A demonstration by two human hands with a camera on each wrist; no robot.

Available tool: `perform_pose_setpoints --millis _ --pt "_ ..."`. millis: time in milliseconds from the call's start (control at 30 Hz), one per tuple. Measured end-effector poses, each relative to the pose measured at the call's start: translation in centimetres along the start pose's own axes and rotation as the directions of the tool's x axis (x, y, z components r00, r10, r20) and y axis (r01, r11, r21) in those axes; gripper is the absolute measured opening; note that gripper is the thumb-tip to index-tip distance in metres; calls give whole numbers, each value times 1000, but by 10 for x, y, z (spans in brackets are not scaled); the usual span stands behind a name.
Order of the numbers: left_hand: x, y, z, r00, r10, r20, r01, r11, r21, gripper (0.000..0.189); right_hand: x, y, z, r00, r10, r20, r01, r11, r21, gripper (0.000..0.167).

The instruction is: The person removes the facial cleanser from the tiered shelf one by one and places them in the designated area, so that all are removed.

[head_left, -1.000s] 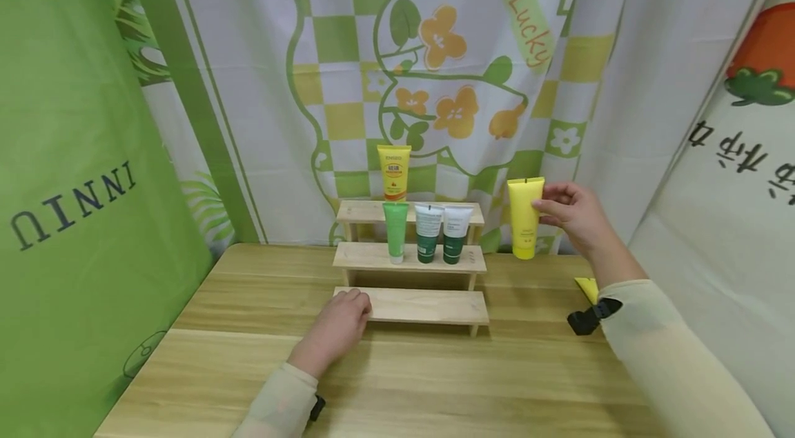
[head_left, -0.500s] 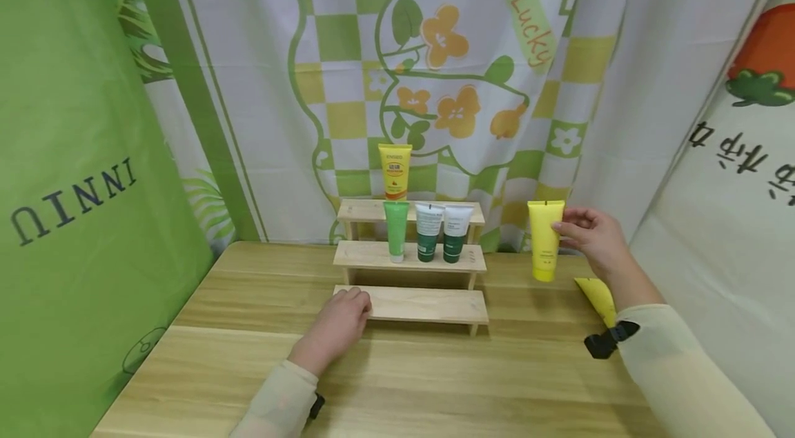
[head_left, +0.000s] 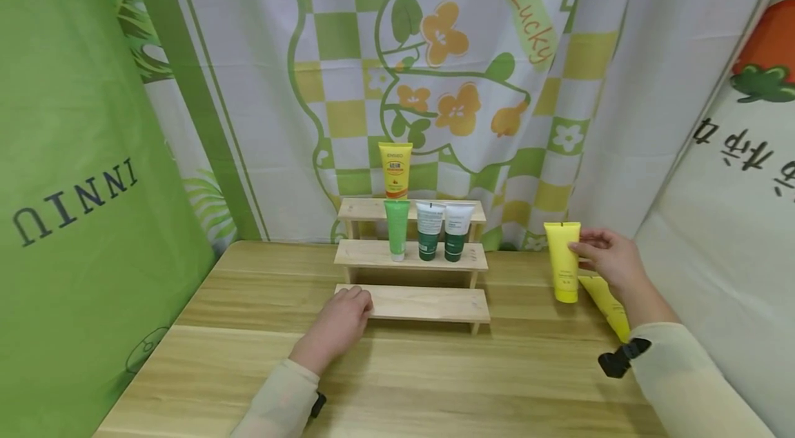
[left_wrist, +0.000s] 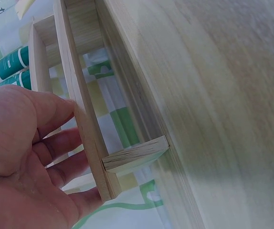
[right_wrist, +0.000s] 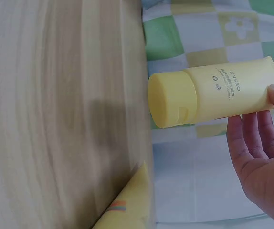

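In the head view my right hand [head_left: 611,259] pinches a yellow facial cleanser tube [head_left: 562,262] near its crimped top end. The tube is cap down, and the right wrist view shows its flip cap [right_wrist: 173,99] apart from the table. Another yellow tube [head_left: 605,307] lies on the table beside it, partly hidden by my arm. My left hand [head_left: 335,324] rests with bent fingers at the left end of the lowest step of a wooden tiered shelf [head_left: 428,303]. In the left wrist view its fingertips [left_wrist: 77,164] touch the board's top side.
The middle step holds a green tube [head_left: 397,230] and two white-and-green tubes, one at the right [head_left: 456,231]. A yellow tube [head_left: 395,170] stands on the top step. Curtains [head_left: 459,45] hang behind the wooden table [head_left: 397,383] and at both sides.
My right hand has moved right and down with the yellow cleanser tube, and more of the lying tube shows. My left hand stays on the lowest step.
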State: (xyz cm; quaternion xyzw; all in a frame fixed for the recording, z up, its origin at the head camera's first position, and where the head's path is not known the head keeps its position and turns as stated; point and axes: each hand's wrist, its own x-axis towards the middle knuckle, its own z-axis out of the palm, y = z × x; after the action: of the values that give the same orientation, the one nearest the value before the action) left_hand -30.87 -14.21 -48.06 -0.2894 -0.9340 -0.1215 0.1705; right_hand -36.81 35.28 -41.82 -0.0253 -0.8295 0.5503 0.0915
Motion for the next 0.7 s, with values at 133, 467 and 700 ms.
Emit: perform_pose_setpoints --millis 133,467,700 --pt "0 -1 1 1000 -19 24 19 1000 4 13 -2 8 -1 1000 19 2 -19 999 -42 55" --pt "1 0 1 1000 0 10 0 1000 -3 17 -8 21 -3 998 52 41 -47 992 -115 61" --pt "1 0 0 1000 -7 18 7 1000 -5 18 -6 27 -1 997 55 52 -48 990 -132 60"
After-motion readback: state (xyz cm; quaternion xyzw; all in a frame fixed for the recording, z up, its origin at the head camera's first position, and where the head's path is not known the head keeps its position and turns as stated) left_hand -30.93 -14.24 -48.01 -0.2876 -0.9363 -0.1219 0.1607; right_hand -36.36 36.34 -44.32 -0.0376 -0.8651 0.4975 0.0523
